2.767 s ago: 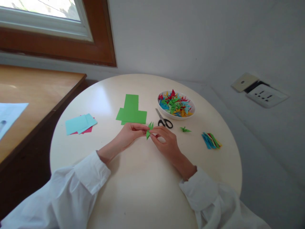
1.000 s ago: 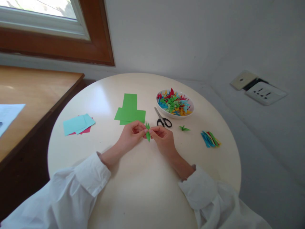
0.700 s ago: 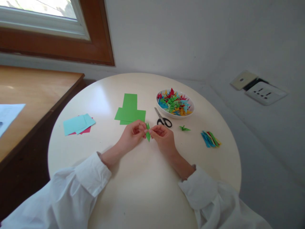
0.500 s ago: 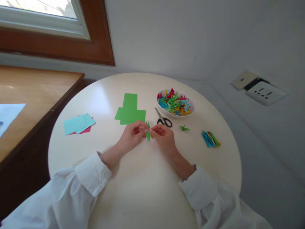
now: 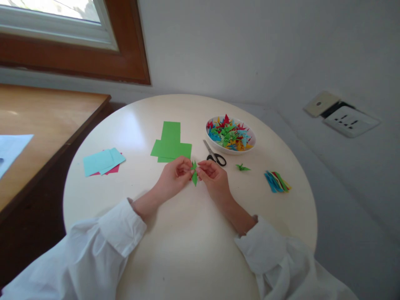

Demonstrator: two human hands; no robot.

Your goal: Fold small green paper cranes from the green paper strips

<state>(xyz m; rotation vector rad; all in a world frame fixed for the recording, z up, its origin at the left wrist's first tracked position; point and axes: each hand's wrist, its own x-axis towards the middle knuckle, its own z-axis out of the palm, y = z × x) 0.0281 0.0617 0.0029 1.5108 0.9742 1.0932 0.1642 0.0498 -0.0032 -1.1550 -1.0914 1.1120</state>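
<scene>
Between my two hands, over the middle of the round table, is a small green paper crane [image 5: 194, 178] with pointed ends. My left hand [image 5: 175, 174] pinches its left side between thumb and fingertips. From the other side, my right hand [image 5: 213, 178] pinches it too, and the fingertips hide part of its middle. Just beyond the left hand lie overlapping green paper sheets [image 5: 171, 146]. Scissors [image 5: 215, 155] with black handles rest beyond the right hand. Another green paper crane [image 5: 242, 167] lies to the right of that hand.
A white oval bowl [image 5: 218, 147] of colourful folded cranes stands at the back right. Paper strips [image 5: 277, 182] in several colours are piled at the right. Light blue sheets [image 5: 101, 161] over red ones lie at the left. A wooden desk [image 5: 56, 108] adjoins the round table [image 5: 175, 258].
The fingertips of both hands have shifted slightly, and more of the green crane's middle shows between them. Everything else on the table stays put.
</scene>
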